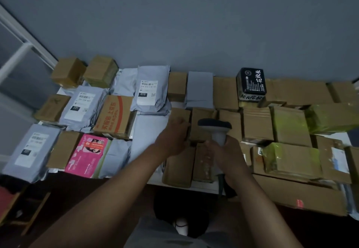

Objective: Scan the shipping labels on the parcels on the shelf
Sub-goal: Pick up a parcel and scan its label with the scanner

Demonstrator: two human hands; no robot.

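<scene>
Gripping the grey handheld barcode scanner in your right hand, you curl your left hand over a small brown cardboard parcel mid-shelf, among grey mailer bags.

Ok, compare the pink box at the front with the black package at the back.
The pink box lies flat at the shelf's front edge, left of both hands; the black package stands on other parcels at the back, near the wall. Pink carries pictures, black carries white characters. Neither shows a white shipping label.
</scene>
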